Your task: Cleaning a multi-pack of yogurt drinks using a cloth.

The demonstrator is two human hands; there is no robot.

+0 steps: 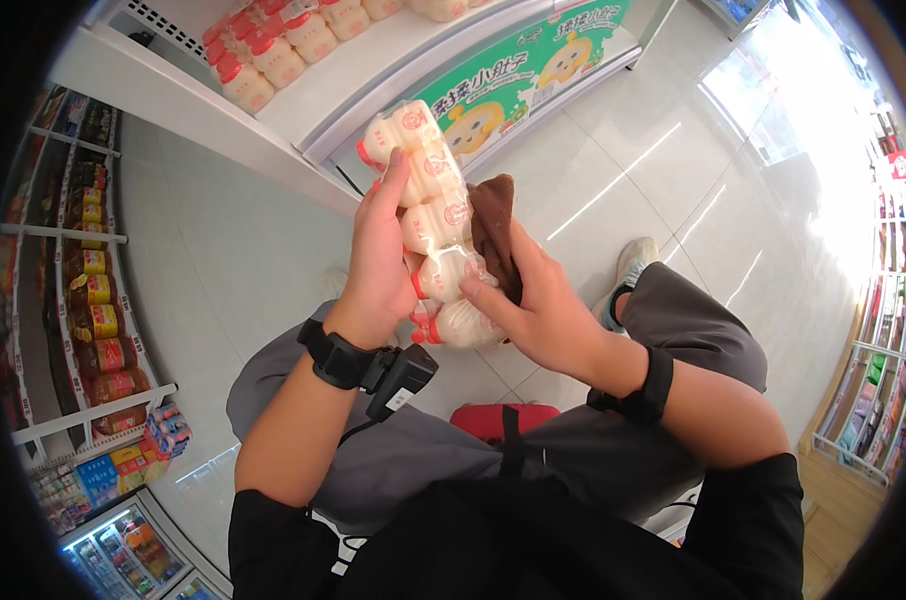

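Note:
A plastic-wrapped pack of small cream-coloured drink bottles [438, 217] with red caps is held up in front of me, above my knees. My left hand [381, 255] grips its left side, thumb along the upper bottles. At the pack's lower right, my right hand [531, 300] has its thumb on the wrap. A brown cloth [495, 229] is bunched between my right fingers and the pack, against its right side. The caps point left. The underside of the pack and some of my fingertips are hidden.
A white display shelf [303, 105] ahead holds more red-capped bottles [273, 56]. Its front carries a green printed panel [498, 97]. Shelves of bottled drinks [96, 322] stand at left, more stocked shelving [873, 375] at right. A red object [501, 421] lies between my legs.

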